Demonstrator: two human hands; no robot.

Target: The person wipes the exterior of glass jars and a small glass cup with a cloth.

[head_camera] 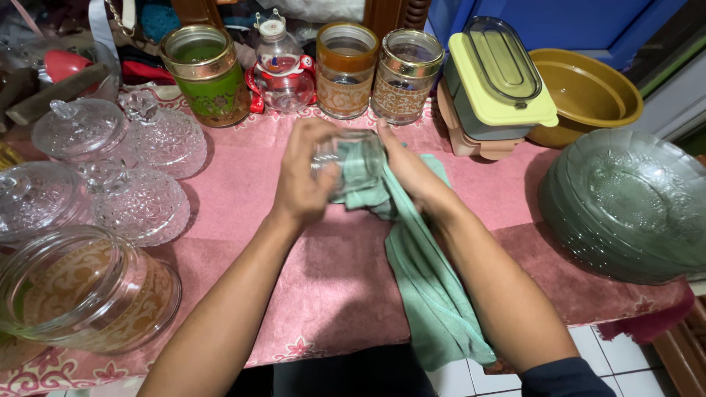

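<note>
My left hand [303,176] grips a small clear glass jar [346,158] held above the pink tablecloth [243,206]. My right hand [412,173] presses a light green cloth [426,279] into and around the jar's mouth. The cloth trails down from the jar across the table and hangs over the near edge. Both hands are blurred.
Three decorated glass jars [204,72] [346,68] [406,73] and a small red-trimmed bottle [281,70] stand at the back. Several crystal lids [136,198] and a tipped jar [84,290] lie left. Stacked plastic boxes [493,88], a brown bowl [588,95] and stacked glass plates [632,202] sit right.
</note>
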